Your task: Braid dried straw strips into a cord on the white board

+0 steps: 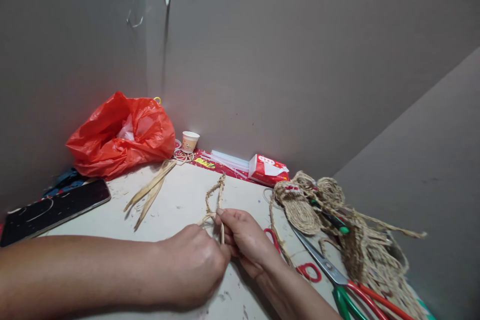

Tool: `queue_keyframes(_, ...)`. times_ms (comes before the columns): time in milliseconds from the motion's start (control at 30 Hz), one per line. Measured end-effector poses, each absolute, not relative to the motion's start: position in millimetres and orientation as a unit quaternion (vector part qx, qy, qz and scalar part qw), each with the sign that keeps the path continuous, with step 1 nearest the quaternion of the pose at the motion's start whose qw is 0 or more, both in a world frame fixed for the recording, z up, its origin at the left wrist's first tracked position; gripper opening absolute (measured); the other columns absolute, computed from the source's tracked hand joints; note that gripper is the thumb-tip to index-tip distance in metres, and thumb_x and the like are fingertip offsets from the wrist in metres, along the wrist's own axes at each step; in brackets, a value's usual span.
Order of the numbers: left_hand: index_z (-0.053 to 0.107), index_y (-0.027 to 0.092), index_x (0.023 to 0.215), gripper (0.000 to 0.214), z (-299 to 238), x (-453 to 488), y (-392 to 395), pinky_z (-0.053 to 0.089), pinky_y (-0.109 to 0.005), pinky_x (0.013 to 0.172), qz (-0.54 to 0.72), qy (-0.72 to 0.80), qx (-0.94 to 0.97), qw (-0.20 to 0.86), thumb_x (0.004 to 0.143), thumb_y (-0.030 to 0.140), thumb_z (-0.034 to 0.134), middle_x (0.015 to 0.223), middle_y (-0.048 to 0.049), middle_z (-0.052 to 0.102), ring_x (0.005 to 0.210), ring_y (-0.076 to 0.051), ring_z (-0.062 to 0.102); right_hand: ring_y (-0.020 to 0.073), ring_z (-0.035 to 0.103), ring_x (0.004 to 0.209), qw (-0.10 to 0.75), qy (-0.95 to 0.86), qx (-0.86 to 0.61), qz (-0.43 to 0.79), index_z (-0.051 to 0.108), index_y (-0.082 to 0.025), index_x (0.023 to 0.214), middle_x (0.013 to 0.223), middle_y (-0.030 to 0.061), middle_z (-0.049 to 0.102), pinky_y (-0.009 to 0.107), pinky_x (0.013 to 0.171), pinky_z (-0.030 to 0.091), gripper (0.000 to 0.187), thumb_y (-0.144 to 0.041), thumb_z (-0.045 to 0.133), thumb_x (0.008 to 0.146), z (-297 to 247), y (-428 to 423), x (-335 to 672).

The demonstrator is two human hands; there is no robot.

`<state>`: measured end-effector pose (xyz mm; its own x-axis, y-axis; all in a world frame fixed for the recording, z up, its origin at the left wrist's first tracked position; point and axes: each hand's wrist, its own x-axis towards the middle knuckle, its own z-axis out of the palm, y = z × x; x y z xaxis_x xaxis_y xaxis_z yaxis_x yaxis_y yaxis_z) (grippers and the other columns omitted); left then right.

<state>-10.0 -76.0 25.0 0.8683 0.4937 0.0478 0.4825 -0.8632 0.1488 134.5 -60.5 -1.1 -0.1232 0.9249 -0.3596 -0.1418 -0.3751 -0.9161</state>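
Observation:
A short braided straw cord rises in a narrow loop from between my hands over the white table. My right hand pinches the cord's lower end between thumb and fingers. Beside it, my left hand is curled into a fist against the pale loose strands at that end. Its fingertips are hidden behind the back of the hand. To the right lie large scissors with red and green handles, and smaller red-handled scissors partly under a cord.
Braided straw cord and woven sole shapes pile up at the right. Dry straw leaves, a red plastic bag and a phone lie left. A paper cup and tissue pack stand near the wall.

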Motion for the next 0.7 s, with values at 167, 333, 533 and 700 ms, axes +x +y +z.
queue_keyframes(167,0.058,0.017,0.083,0.014,45,-11,-57,0.046,-0.028,0.071,0.354,0.332,0.833,0.265,0.075,0.020,0.046,0.078,-0.0040,0.062,0.073,-0.015,0.057,0.0014,0.014,0.032,0.418,-0.376,-0.480,0.673,0.047,-0.018,0.056,0.036,-0.0126,0.027,0.018,0.032,0.009,0.038,-0.048,0.071,0.061,3,-55,145)
queue_keyframes(333,0.054,0.014,0.074,0.014,21,0,-21,0.042,-0.024,0.053,0.246,0.400,0.596,0.651,0.068,0.021,0.044,0.062,-0.0017,0.055,0.053,-0.011,0.051,0.0020,0.018,0.032,0.365,-0.416,-0.480,0.680,0.051,-0.017,0.060,0.039,-0.0098,0.036,0.018,0.032,0.008,0.039,-0.051,0.068,0.065,0,-50,149)
queue_keyframes(533,0.056,0.015,0.063,0.013,9,-1,-14,0.010,-0.020,0.034,0.178,0.388,0.574,0.699,0.067,0.023,0.046,0.044,0.0082,0.028,0.035,-0.005,0.018,0.0031,0.018,0.033,0.308,-0.438,-0.483,0.693,0.053,-0.017,0.061,0.038,-0.0111,0.030,0.020,0.034,0.009,0.038,-0.050,0.071,0.064,-4,-45,158)
queue_keyframes(700,0.059,0.014,0.060,0.021,5,-3,-9,0.011,-0.023,0.034,0.175,0.401,0.615,0.657,0.072,0.026,0.046,0.042,0.0071,0.030,0.035,-0.006,0.020,0.0035,0.018,0.034,0.268,-0.467,-0.481,0.692,0.055,-0.016,0.064,0.037,-0.0110,0.031,0.020,0.035,0.008,0.035,-0.047,0.071,0.066,0,-43,166)
